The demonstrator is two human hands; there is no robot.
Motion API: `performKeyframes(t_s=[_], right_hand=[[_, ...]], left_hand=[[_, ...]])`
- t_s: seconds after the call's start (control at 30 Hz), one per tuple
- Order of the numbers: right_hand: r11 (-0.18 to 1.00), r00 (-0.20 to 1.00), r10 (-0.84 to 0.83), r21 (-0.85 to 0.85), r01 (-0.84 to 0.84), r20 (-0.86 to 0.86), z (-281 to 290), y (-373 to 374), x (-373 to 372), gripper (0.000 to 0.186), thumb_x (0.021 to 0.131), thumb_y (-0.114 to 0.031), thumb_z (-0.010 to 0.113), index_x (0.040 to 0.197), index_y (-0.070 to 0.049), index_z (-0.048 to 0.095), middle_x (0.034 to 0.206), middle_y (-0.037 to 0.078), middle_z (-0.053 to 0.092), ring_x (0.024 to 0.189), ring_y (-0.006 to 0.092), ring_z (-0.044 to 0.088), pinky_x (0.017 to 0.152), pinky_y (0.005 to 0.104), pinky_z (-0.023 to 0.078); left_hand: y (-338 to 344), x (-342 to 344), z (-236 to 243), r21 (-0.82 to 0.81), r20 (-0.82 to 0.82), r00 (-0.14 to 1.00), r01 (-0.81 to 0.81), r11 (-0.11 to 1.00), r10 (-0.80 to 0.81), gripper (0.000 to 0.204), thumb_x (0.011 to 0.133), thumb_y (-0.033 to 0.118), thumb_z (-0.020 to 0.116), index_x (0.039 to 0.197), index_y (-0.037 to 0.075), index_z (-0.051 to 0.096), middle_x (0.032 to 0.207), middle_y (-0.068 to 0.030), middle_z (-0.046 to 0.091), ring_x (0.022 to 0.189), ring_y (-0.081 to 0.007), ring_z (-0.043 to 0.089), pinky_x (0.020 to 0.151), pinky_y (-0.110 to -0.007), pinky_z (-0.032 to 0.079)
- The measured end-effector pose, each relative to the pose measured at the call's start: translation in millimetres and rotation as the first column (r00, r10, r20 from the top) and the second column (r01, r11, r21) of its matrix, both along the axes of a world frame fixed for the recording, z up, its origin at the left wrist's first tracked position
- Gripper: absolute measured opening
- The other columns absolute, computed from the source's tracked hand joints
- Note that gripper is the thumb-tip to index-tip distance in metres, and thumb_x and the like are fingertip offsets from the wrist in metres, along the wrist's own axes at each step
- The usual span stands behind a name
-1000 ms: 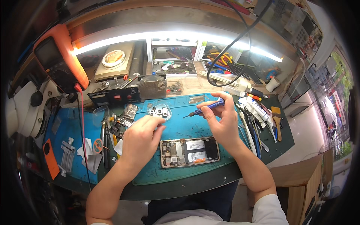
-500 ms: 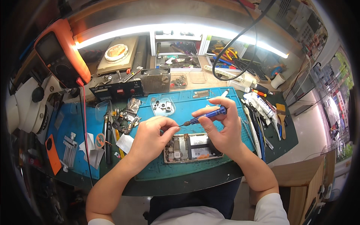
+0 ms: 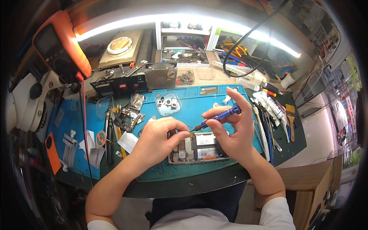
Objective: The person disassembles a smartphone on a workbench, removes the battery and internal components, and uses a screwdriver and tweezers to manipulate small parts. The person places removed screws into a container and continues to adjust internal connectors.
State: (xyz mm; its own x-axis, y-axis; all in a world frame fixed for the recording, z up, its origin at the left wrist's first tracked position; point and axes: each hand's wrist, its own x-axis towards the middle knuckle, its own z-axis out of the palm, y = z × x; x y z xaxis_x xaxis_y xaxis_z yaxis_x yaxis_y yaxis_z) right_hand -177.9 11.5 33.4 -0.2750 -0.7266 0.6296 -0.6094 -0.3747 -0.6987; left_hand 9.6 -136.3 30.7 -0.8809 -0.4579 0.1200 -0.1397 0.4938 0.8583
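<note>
My right hand (image 3: 235, 132) grips a blue precision screwdriver (image 3: 222, 115), held tilted with its tip pointing down and left. At that tip, the thumb and forefinger of my left hand (image 3: 163, 137) pinch together; whatever small thing may sit between them is hidden. Both hands hover over an opened smartphone (image 3: 182, 154), which lies on the blue work mat (image 3: 157, 170) with its inner parts and battery (image 3: 207, 150) exposed. My fingers cover part of the phone's upper edge and right side.
A clear dish of small parts (image 3: 168, 104) stands behind my hands. Left are a dismantled circuit board (image 3: 130, 119), white paper (image 3: 129, 142) and an orange multimeter (image 3: 63, 50). Tweezers, a brush (image 3: 290, 113) and a white tube (image 3: 270, 105) lie right. A black cable (image 3: 230, 50) hangs above.
Both hands and the screwdriver have shifted a little to the right, and the tip sits slightly lower. The pinch at the tip stays closed. The view has tilted slightly.
</note>
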Motion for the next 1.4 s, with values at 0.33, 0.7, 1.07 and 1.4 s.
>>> performKeyframes(t_s=[0.33,0.7,1.07,1.4], right_hand=[[0.997,0.999,0.040,-0.060,-0.042,-0.035,-2,0,-1,0.070,0.096,0.002,0.078,0.154,0.004,0.040,0.127,0.021,0.068,0.098,0.0221,0.078,0.078,0.0308,0.065],[0.998,0.979,0.051,-0.013,-0.055,-0.198,4,5,3,0.072,0.093,-0.001,0.082,0.153,0.008,0.043,0.116,0.019,0.073,0.085,0.0187,0.078,0.070,0.0304,0.063],[0.983,0.908,0.180,0.099,-0.154,-0.378,7,6,12,0.077,0.090,-0.003,0.087,0.151,0.013,0.043,0.146,0.028,0.060,0.089,0.0251,0.079,0.072,0.0334,0.065],[0.981,0.911,0.186,0.126,-0.149,-0.368,6,4,14,0.075,0.091,-0.006,0.087,0.150,0.011,0.045,0.148,0.027,0.059,0.091,0.0234,0.079,0.073,0.0333,0.066]], left_hand=[[-1,2,-3,0.129,0.016,1.000,0.008,0.992,-0.011,0.013,0.100,0.010,0.077,0.105,-0.002,0.076,0.088,-0.0012,0.074,0.076,-0.0038,0.063,0.067,-0.023,0.052],[0,11,14,-0.006,0.010,0.994,0.106,0.994,-0.106,0.014,0.093,0.010,0.081,0.106,0.005,0.079,0.098,-0.0040,0.072,0.082,-0.0168,0.065,0.069,-0.032,0.052],[2,16,-1,-0.217,0.009,0.969,0.244,0.945,-0.248,0.011,0.092,0.011,0.079,0.095,0.002,0.073,0.093,-0.0099,0.068,0.088,-0.0314,0.065,0.077,-0.042,0.054],[3,15,-2,-0.254,0.019,0.970,0.238,0.938,-0.241,0.012,0.092,0.011,0.077,0.092,0.001,0.070,0.092,-0.0109,0.068,0.088,-0.0324,0.066,0.077,-0.043,0.054]])
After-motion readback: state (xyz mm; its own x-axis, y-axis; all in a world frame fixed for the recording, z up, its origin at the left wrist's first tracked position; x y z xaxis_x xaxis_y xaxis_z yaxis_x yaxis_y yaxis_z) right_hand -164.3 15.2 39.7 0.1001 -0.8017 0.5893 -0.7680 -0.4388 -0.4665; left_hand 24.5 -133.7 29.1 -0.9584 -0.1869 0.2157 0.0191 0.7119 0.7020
